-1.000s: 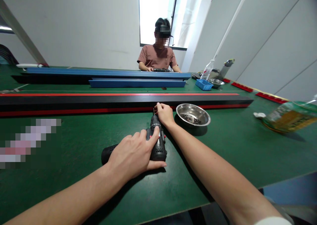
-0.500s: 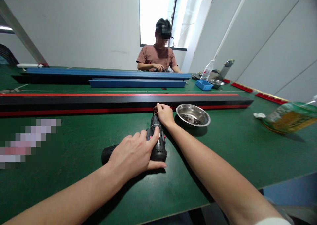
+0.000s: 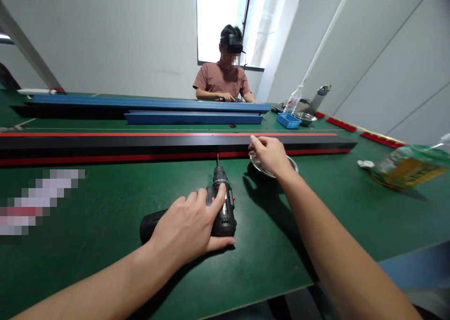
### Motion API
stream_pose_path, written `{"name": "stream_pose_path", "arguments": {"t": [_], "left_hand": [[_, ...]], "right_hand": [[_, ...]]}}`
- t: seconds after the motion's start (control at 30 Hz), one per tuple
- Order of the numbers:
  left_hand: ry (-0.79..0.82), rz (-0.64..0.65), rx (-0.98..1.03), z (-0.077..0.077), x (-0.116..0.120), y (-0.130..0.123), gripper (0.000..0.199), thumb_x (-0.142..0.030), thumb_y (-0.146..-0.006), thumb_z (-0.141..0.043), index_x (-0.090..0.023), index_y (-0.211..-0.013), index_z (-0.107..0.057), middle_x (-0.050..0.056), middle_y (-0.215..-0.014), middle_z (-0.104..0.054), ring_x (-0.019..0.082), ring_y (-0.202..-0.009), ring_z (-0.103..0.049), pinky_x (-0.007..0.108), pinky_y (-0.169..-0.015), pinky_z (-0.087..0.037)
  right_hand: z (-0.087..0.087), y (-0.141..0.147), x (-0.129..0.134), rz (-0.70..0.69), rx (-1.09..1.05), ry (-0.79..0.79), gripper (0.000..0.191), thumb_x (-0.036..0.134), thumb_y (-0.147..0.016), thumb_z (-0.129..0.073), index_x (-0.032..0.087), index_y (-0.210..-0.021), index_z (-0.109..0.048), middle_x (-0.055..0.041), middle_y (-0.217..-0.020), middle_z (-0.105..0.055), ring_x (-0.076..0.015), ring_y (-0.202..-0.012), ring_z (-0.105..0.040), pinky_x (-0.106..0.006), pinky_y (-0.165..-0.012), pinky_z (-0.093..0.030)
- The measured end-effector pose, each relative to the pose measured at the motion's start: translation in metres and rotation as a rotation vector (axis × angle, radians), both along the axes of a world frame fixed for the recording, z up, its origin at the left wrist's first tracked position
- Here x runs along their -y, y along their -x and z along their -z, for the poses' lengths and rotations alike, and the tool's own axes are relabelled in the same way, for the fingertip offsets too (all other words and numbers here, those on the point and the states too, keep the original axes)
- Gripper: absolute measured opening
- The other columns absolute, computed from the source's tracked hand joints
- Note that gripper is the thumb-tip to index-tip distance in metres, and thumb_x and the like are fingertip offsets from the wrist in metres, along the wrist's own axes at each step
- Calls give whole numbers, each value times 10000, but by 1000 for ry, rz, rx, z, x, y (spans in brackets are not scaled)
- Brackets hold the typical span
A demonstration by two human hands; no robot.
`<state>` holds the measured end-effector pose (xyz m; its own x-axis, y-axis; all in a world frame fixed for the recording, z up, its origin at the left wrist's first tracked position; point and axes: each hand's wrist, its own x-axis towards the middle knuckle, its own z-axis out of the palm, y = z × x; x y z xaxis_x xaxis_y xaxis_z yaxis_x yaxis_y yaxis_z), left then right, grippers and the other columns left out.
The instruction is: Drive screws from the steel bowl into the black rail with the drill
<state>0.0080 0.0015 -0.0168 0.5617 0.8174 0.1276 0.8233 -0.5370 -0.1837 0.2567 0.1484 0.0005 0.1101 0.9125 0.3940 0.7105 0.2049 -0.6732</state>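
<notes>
- Moved since the earlier frame: right hand (image 3: 272,153), from the drill tip to above the metal bowl (image 3: 294,164); the bit (image 3: 218,160) is now exposed.
- Right fingers: curled, nearly closed; whether they pinch anything cannot be told.
- Left hand (image 3: 186,221): fingers closed over the power drill (image 3: 225,217), index along its body, thumb behind its rear end.
- Drill position: lying on the counter (image 3: 105,193), inward from the near edge, handle toward the left edge, bit toward the far edge, its tip close to the red-edged black bar (image 3: 158,147).
- Bowl position: just beside the bar, right of the drill; small dark pieces partly visible inside.
- Caution: wrist contact with the rim could tip the bowl and scatter pieces.
- Caution: a loose left grip could let the drill roll, and a forward push could scratch the bar.
</notes>
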Motion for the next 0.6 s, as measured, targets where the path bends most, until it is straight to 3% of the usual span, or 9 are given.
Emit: {"name": "stream_pose_path", "arguments": {"t": [0.1, 0.17, 0.37, 0.6], "left_hand": [[14, 4, 10, -1, 0, 0, 997, -847, -849, -383, -207, -1607, -282, 132, -1046, -633, 309, -869, -645, 409, -728, -527], [23, 7, 20, -1, 0, 1, 982, -837, -862, -373, -205, -1608, -277, 131, -1047, -630, 313, -869, -645, 421, -729, -531], [31, 7, 18, -2, -1, 2, 970, -827, -869, -375, -209, -1609, -273, 124, -1046, -629, 307, -866, -647, 423, -733, -534], [24, 1, 21, 0, -1, 2, 993, -847, -850, -381, -214, -1608, -272, 120, -1052, -631, 308, -861, -648, 424, -725, -537]], "right_hand": [[10, -28, 1, 137, 52, 100, 502, 529, -984, -478, 181, -733, -739, -100, -703, -735, -231, -676, -693, -326, -740, -489], [16, -35, 1, 135, 65, 166, 530, 537, -992, -461, 176, -722, -740, -99, -671, -726, -226, -640, -681, -323, -719, -483], [15, -27, 3, 112, 125, 256, 580, 583, -991, -452, 169, -717, -751, -96, -700, -740, -209, -629, -665, -298, -677, -447], [0, -21, 16, 175, 318, 350, 620, 566, -1036, -365, 128, -970, -798, -171, -1016, -778, -273, -985, -718, -280, -836, -474]]}}
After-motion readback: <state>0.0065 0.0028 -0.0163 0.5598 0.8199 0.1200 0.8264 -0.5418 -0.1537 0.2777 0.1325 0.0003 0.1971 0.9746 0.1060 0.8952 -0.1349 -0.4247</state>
